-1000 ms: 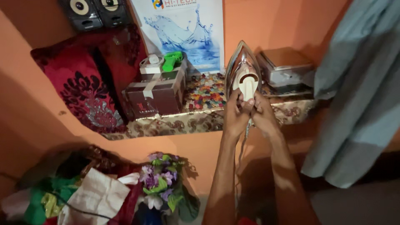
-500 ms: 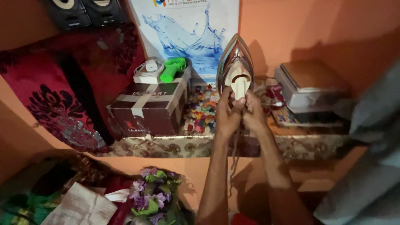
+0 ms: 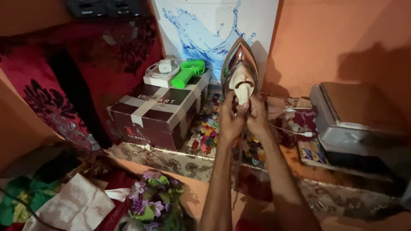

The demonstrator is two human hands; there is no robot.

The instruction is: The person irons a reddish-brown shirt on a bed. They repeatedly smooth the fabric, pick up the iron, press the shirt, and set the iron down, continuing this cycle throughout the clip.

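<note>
Left hand [image 3: 230,117] wrapped around the lower handle of the clothes iron [image 3: 239,72], fingers curled closed on its cream grip. Right hand [image 3: 258,116] pressed against the same handle from the other side, fingers bent shut, thumb up near the cream knob. Between the two wrists, a thin cord [image 3: 236,158] hanging down from the iron's base. Iron upright on its heel at about 12 o'clock from the hands, shiny soleplate edge facing the camera, point upward.

Beneath it, a patterned shelf cloth [image 3: 171,160] with a patch of many-coloured bits just at 9 o'clock of the hands. Further toward 9 o'clock, a dark brown taped box [image 3: 158,115], carrying a green handheld fan [image 3: 187,72] and a white charger with coiled cable [image 3: 161,70]. At 3 o'clock, well apart, a grey metal appliance [image 3: 355,115] on the same shelf. Behind the iron at 12 o'clock, a water-splash poster [image 3: 205,30] against an orange wall [image 3: 342,38]. At 10 o'clock, a red cushion with dark floral print [image 3: 64,85]. Down at 7 o'clock, below the shelf, artificial purple flowers [image 3: 154,199] beside crumpled cloth [image 3: 72,207].
</note>
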